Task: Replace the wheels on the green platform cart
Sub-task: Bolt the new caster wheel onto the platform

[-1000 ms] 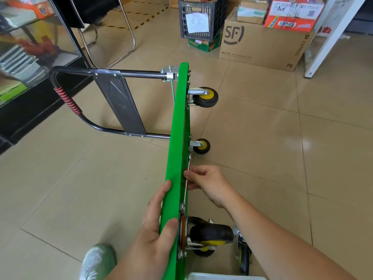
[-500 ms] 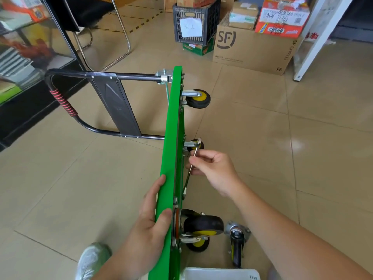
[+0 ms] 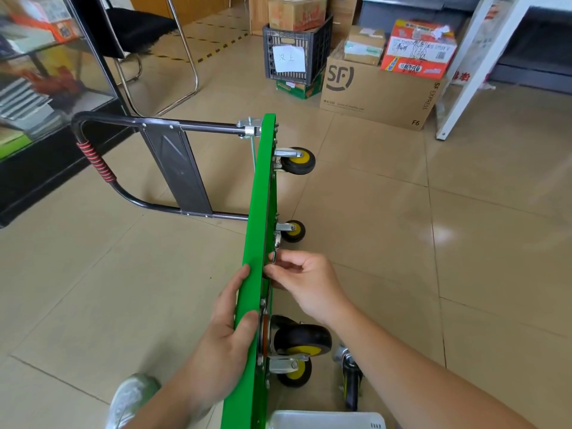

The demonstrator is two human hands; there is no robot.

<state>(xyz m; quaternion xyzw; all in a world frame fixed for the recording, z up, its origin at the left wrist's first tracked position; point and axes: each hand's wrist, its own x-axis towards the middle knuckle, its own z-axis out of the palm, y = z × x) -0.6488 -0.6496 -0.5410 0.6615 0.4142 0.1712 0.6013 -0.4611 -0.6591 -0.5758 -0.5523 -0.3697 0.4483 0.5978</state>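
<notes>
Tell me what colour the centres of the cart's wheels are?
Yellow, ringed by black tyre. It shows clearest on the far wheel in the head view.

— What is the right hand pinching against the green platform cart?
— A small metal piece, too small to name, and the hand covers most of it.
— And the loose caster?
— Partly behind the right forearm. The white bin is cut by the bottom edge, as is the cart.
</notes>
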